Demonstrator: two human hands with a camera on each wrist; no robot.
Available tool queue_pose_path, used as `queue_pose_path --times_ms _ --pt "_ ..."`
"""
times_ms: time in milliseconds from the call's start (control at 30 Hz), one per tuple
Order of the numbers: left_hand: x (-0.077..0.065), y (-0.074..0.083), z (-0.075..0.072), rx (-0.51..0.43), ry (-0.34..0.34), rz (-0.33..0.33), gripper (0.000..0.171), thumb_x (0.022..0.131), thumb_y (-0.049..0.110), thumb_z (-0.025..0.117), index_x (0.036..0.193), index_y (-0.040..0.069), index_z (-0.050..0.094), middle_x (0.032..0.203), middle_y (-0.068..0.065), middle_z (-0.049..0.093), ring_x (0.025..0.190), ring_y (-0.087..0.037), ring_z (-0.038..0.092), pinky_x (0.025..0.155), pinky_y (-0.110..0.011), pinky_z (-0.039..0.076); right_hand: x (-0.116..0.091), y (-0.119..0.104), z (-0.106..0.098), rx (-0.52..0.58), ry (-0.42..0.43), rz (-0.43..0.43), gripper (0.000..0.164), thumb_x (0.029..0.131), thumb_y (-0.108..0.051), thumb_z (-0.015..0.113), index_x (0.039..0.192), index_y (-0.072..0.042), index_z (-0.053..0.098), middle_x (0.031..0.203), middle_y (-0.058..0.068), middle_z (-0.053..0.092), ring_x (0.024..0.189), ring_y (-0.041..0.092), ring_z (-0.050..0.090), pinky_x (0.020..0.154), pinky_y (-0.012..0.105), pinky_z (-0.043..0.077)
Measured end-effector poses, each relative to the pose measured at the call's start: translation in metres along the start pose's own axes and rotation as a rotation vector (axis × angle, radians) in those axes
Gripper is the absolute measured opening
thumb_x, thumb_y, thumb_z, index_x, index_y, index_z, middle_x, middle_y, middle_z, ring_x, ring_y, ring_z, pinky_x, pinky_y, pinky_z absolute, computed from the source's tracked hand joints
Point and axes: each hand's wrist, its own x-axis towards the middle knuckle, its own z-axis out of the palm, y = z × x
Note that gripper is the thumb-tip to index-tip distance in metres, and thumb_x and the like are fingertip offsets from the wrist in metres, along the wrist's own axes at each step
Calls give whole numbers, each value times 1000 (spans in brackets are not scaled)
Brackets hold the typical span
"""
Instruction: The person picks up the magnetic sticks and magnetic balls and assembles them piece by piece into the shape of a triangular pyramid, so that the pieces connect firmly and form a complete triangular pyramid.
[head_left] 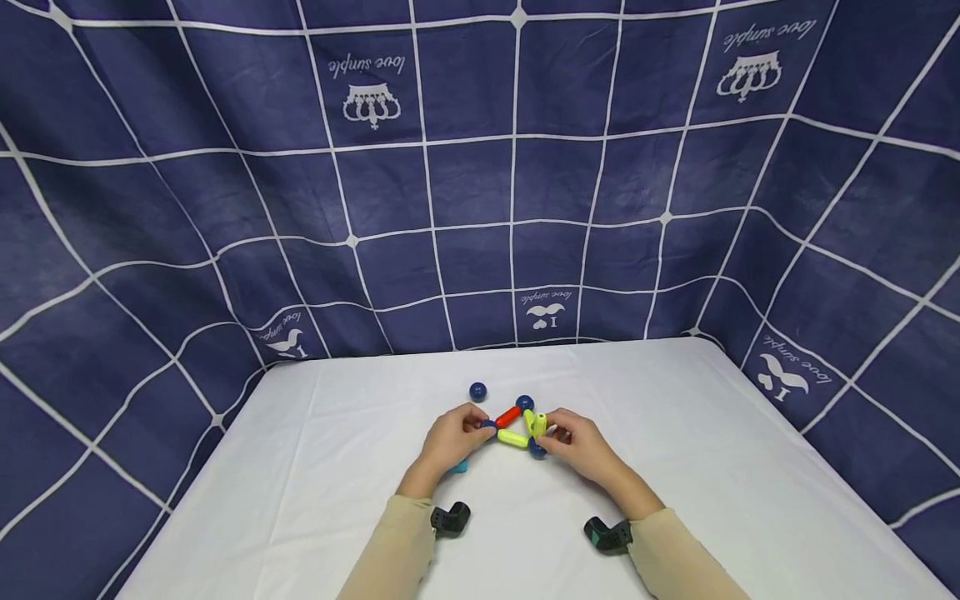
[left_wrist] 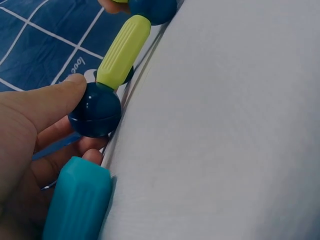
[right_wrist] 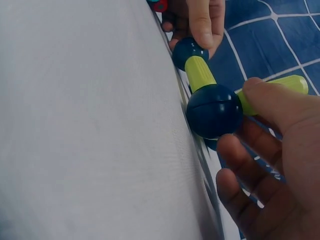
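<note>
A flat triangle of magnetic rods and blue balls lies on the white table, with a red rod (head_left: 508,417) and two yellow-green rods (head_left: 513,438) as its sides. My left hand (head_left: 452,437) pinches the left corner ball (left_wrist: 95,110) between thumb and fingers. At the right corner ball (right_wrist: 215,111), my right hand (head_left: 573,446) grips another yellow-green rod (right_wrist: 292,85) that stands up from that ball, the thumb laid across its lower end. The far corner ball (head_left: 525,403) is untouched. Close under the left hand lies a teal rod (left_wrist: 79,200).
A loose blue ball (head_left: 477,392) sits beyond the left hand on the white-covered table (head_left: 330,483). A dark blue checked curtain (head_left: 465,192) rises behind the table and on both sides. Black wrist devices (head_left: 452,519) are worn on both forearms.
</note>
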Motion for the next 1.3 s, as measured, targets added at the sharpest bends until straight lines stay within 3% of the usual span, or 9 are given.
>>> queue_pose_path --times_ms 167,400,567,667,833,1000,1133,1300 --pt "0 0 -4 -56 -14 1 19 89 31 75 100 16 73 90 1 69 78 -11 57 71 -27 47 0 2 3 -44 -9 -7 13 86 -20 78 95 -16 69 94 -3 64 75 4 54 67 20 49" --pt "3 0 -13 -157 32 -17 14 93 23 71 102 13 73 99 -4 73 81 -13 63 70 -27 52 1 -2 -1 -51 -41 -7 10 88 -21 76 92 -18 68 97 -4 63 77 5 55 69 21 50" --pt "2 0 -27 -144 40 -24 18 92 24 72 105 13 73 101 -4 72 83 -15 62 71 -27 51 1 5 -4 -38 -75 -29 8 90 -21 74 92 -21 67 98 -5 63 79 5 55 71 21 49" --pt "0 -5 -38 -93 -10 -25 19 90 25 74 105 13 74 100 -2 71 85 -15 60 74 -27 49 1 9 -4 -24 -83 -42 7 91 -21 73 92 -22 67 98 -6 63 80 4 55 71 22 49" --pt "-5 -16 -55 -12 -157 -22 15 87 21 77 100 13 75 91 1 69 80 -14 56 71 -27 46 0 12 -5 1 -88 -43 6 92 -22 72 96 -22 68 97 -6 63 80 5 54 71 22 48" --pt "-10 -22 -64 10 -260 -55 14 84 18 80 96 11 77 88 1 71 78 -14 57 72 -27 47 0 14 -5 1 -92 -28 6 92 -23 71 98 -23 69 99 -6 63 81 6 54 72 22 48" --pt "-12 -23 -66 14 -305 -102 13 84 17 80 95 12 78 92 1 70 81 -15 56 74 -29 48 -1 14 -4 -3 -102 -21 5 93 -23 70 99 -23 69 102 -6 65 83 6 56 74 22 49" --pt "-13 -24 -65 14 -309 -102 6 84 16 80 90 14 78 91 2 69 81 -15 56 73 -29 47 -2 13 -3 -8 -107 -5 5 93 -23 70 98 -23 69 103 -6 65 85 6 57 75 22 49"
